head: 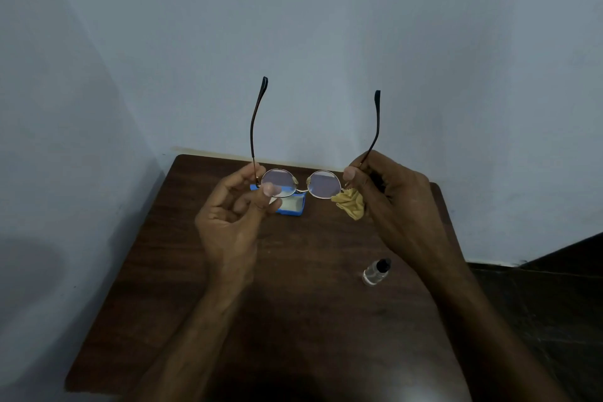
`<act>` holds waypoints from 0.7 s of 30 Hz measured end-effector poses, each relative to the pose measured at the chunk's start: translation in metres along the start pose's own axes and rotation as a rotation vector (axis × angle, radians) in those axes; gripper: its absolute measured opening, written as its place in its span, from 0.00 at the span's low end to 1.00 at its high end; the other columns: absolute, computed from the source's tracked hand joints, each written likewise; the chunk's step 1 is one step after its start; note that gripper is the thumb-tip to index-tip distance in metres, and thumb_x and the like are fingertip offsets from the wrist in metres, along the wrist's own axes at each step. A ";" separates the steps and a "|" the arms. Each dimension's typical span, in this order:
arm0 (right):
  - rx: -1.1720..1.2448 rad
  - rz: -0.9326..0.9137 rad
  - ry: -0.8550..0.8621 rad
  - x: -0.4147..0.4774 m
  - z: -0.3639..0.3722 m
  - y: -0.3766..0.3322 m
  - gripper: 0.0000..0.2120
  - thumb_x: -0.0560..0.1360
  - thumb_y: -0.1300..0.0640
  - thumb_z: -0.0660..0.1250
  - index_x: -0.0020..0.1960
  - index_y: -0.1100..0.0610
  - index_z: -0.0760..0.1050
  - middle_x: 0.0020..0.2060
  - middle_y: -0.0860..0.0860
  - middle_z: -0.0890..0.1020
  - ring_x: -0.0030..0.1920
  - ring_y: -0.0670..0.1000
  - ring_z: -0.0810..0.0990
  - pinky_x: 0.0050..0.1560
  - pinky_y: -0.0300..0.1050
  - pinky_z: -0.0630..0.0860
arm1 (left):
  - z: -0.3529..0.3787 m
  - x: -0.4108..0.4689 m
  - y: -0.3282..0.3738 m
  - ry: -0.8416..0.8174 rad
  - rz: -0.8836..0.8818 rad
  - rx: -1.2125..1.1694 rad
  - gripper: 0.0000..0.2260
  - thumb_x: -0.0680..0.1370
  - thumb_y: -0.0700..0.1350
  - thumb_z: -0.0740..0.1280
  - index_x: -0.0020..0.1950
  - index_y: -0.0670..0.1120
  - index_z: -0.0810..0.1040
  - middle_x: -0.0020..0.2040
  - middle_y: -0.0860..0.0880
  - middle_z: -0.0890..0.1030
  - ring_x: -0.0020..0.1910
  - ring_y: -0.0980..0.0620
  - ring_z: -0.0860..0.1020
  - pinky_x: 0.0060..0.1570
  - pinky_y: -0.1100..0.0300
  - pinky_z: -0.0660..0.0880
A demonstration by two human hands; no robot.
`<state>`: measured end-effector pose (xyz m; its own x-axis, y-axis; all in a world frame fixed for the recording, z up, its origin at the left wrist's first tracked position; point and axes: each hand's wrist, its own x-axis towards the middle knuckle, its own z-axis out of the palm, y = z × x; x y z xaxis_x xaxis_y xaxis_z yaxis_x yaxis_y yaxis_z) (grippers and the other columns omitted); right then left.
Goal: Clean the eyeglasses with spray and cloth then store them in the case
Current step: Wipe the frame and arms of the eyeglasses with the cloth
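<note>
1. The left hand [235, 215] pinches the eyeglasses [301, 185] at the left end of the frame. The thumb tip lies against the lower edge of that lens, and the index finger curls over the hinge from above. Its other fingers are loosely curled toward the palm and hold nothing.
2. The right hand [394, 202] pinches the other end of the frame, with the thumb on the near side beside the lens and the index finger by the temple close to the hinge.
3. This hand also holds a crumpled yellow cloth [349, 203] bunched under its lower fingers. The cloth pokes out just below the right lens and touches the rim. The back of the hand hides how those fingers lie.
4. Both forearms reach up from the bottom edge, and the hands are raised above the table [293, 310].
5. The eyeglasses hang in the air between the hands, with both temples unfolded and pointing up toward the wall [326, 26].
6. An open blue case [292, 207] lies on the table behind the left thumb. A small spray bottle [375, 273] stands beside the right forearm, apart from both hands.
</note>
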<state>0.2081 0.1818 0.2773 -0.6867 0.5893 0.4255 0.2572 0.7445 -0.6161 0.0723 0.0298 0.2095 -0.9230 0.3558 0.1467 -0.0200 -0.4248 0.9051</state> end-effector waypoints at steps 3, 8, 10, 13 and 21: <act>0.000 -0.020 0.020 -0.001 0.000 0.000 0.13 0.82 0.55 0.70 0.40 0.50 0.72 0.26 0.39 0.70 0.33 0.40 0.75 0.34 0.27 0.66 | 0.011 -0.016 -0.005 0.015 -0.198 -0.202 0.27 0.71 0.45 0.76 0.70 0.44 0.79 0.62 0.45 0.86 0.58 0.47 0.86 0.49 0.55 0.85; 0.000 -0.002 -0.017 -0.003 0.001 0.004 0.11 0.83 0.53 0.69 0.42 0.55 0.76 0.29 0.44 0.75 0.33 0.46 0.75 0.33 0.32 0.66 | 0.028 -0.035 -0.014 -0.027 -0.475 -0.377 0.20 0.72 0.41 0.74 0.63 0.39 0.82 0.55 0.40 0.87 0.53 0.44 0.87 0.49 0.57 0.84; 0.013 -0.001 -0.014 -0.003 0.001 0.004 0.11 0.83 0.53 0.68 0.42 0.55 0.76 0.30 0.45 0.76 0.34 0.48 0.76 0.33 0.31 0.66 | 0.032 -0.033 -0.015 -0.038 -0.474 -0.339 0.15 0.72 0.41 0.74 0.58 0.39 0.84 0.53 0.40 0.87 0.51 0.44 0.88 0.48 0.57 0.85; 0.013 -0.001 0.001 -0.004 -0.002 0.003 0.12 0.83 0.54 0.69 0.42 0.56 0.76 0.29 0.46 0.76 0.36 0.49 0.77 0.33 0.30 0.67 | 0.037 -0.028 -0.017 -0.032 -0.441 -0.286 0.11 0.74 0.40 0.74 0.56 0.39 0.85 0.52 0.40 0.88 0.49 0.45 0.88 0.47 0.57 0.85; 0.136 0.176 0.040 -0.010 0.008 0.010 0.04 0.80 0.53 0.72 0.48 0.53 0.80 0.37 0.45 0.84 0.39 0.45 0.83 0.39 0.42 0.81 | 0.044 -0.026 -0.023 0.058 -0.368 -0.167 0.06 0.78 0.37 0.74 0.54 0.37 0.86 0.47 0.40 0.89 0.47 0.43 0.88 0.46 0.57 0.85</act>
<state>0.2119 0.1809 0.2615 -0.6109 0.7203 0.3284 0.2745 0.5819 -0.7656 0.1135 0.0667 0.2025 -0.8627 0.4636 -0.2021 -0.4105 -0.4086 0.8152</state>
